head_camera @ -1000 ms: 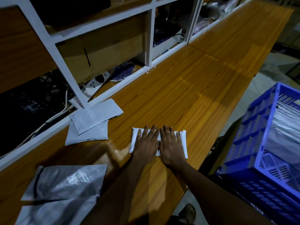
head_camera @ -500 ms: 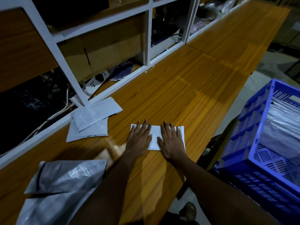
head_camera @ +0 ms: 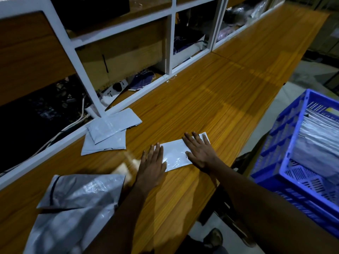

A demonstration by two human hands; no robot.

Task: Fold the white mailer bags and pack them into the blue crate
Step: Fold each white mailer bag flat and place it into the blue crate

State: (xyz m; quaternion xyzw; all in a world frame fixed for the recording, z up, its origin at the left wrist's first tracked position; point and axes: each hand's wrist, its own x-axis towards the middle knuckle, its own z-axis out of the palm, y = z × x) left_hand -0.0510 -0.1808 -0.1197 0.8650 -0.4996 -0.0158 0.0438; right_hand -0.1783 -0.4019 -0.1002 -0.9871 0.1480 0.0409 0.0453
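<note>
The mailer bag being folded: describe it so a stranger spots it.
On the wooden counter, left of the blue crate, a narrow white mailer bag lies near the front edge. It alone is pressed under the left hand and right hand, unlike the two folded bags by the shelf frame.

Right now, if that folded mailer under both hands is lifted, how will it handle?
Probably floppy: the mailer is thin film lying flat under the left hand and right hand, so the fold may spring open. Likely light. Its glossy face on the smooth table suggests it slides easily.
</note>
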